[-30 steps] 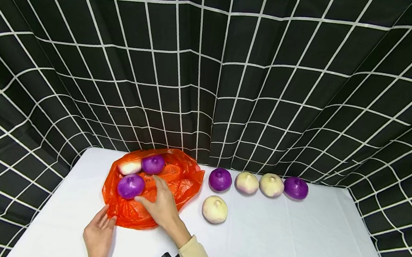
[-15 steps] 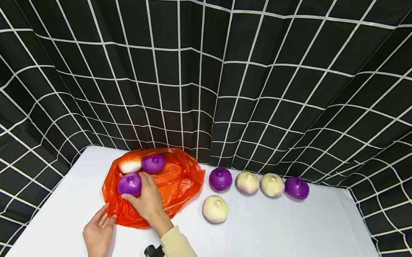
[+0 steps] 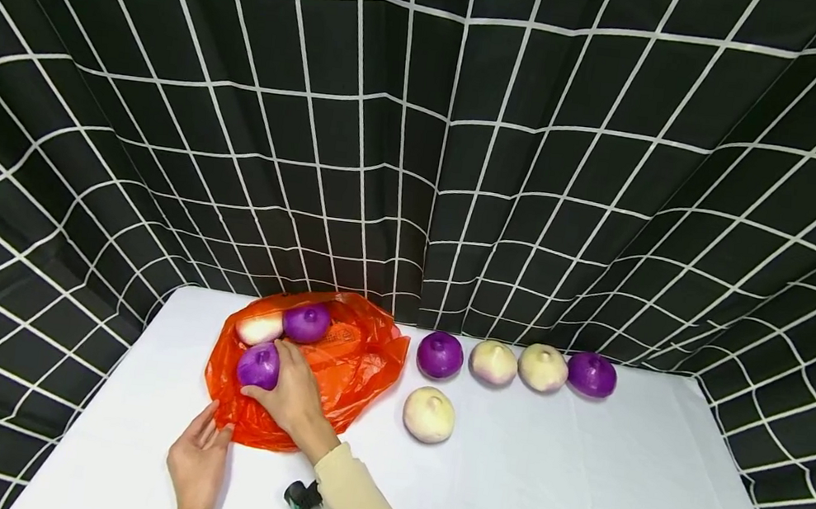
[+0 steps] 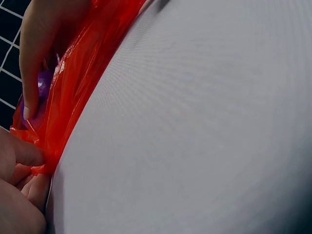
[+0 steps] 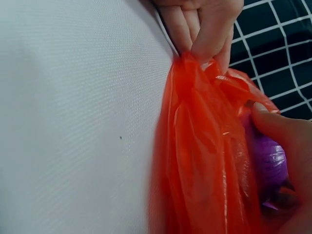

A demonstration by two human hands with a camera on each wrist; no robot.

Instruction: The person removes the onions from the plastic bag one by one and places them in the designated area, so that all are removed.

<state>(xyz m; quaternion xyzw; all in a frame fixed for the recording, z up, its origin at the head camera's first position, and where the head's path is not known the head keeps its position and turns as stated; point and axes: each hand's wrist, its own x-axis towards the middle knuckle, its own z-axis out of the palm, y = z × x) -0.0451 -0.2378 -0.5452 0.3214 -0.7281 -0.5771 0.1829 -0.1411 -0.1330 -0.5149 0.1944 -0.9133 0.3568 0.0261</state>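
Observation:
An orange-red plastic bag (image 3: 358,374) lies spread at the left of the white table with its mouth toward me. My left hand (image 3: 198,460) pinches the bag's near left edge between thumb and fingers, as the left wrist view shows. Reaching into the bag, my right hand (image 3: 296,396) grips a purple onion (image 3: 258,365), thumb on the near side and fingers over the far side. Behind that onion, a pale onion (image 3: 258,327) and another purple onion (image 3: 307,323) rest side by side in the bag.
To the bag's right stand a purple onion (image 3: 440,355), two pale onions (image 3: 493,363) and a purple onion (image 3: 592,375) in a row. One pale onion (image 3: 428,415) sits in front of them. Black gridded cloth (image 3: 417,164) walls the white table (image 3: 577,488).
My right hand has moved left onto the near purple onion and closed its fingers round it. The left hand has kept its place at the bag's edge.

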